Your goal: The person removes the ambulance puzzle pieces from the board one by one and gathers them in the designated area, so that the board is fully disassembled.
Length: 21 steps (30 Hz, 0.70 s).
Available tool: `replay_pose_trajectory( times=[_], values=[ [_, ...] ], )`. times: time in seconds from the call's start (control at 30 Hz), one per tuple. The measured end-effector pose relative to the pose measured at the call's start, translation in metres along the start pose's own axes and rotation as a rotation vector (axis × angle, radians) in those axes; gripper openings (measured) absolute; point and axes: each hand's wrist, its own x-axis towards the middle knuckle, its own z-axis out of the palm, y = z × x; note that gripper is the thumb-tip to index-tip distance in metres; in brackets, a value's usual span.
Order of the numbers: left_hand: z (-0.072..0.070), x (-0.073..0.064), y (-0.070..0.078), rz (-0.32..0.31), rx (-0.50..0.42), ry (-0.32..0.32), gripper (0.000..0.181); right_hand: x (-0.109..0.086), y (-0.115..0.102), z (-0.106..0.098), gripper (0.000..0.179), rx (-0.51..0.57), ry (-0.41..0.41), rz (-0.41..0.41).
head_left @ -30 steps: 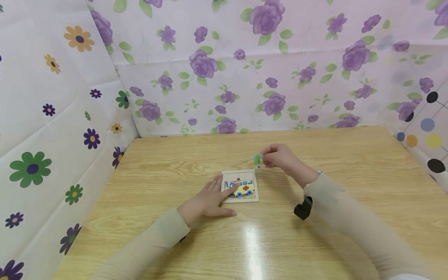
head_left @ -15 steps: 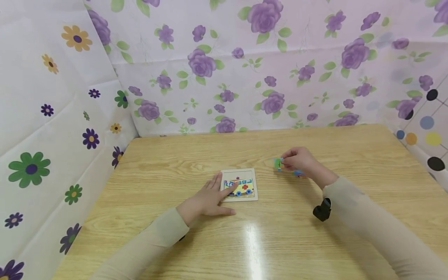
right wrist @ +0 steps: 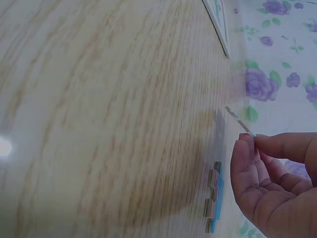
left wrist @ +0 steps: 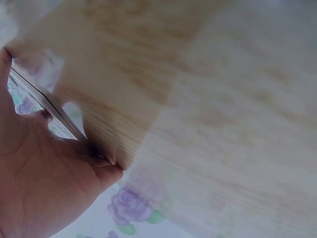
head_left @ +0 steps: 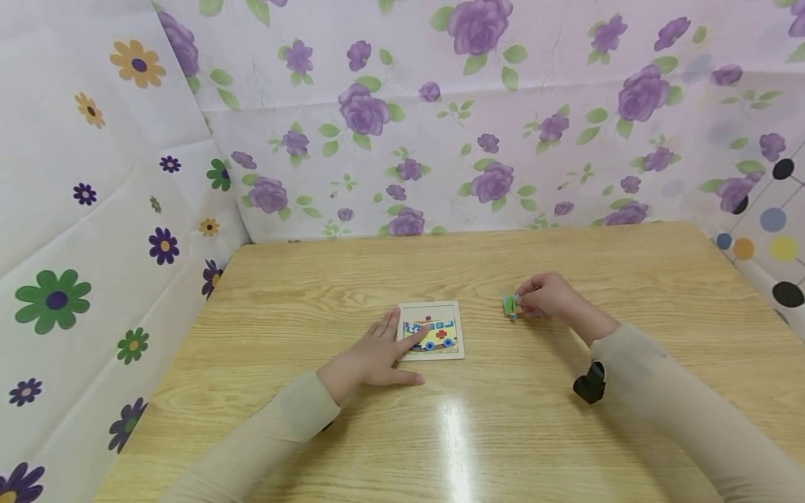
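My left hand (head_left: 370, 361) lies spread over the left side of a small jigsaw puzzle board (head_left: 461, 337), with the fingers straight and one fingertip on the picture. A yellow ambulance with a red cross and blue wheels shows in its lower part, while the bare strip runs along the top. Right of the board, my right hand (head_left: 548, 296) pinches a green puzzle piece (head_left: 509, 305) between thumb and fingertips. The right wrist view shows this puzzle piece (right wrist: 239, 121) edge-on and tilted above the table. Below the hand lie other puzzle pieces (right wrist: 216, 196), mostly hidden by it in the head view.
The wooden table (head_left: 327, 279) meets a floral cloth (head_left: 409, 175) at the back and another flowered cloth (head_left: 100, 230) on the left. A black wrist camera (head_left: 590, 383) sits on the right sleeve.
My right hand has moved right, away from the puzzle board, and lowered with the green puzzle piece to over the other pieces. The left hand has stayed on the board.
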Motion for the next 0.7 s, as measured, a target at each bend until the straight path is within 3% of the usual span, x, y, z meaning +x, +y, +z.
replay_pose_trajectory(
  times=[0.7],
  values=[
    [0.0009, 0.0003, -0.0002, 0.002, 0.003, 0.013, 0.087, -0.0029, -0.0011, -0.0018, 0.024, -0.012, 0.017, -0.004]
  ],
)
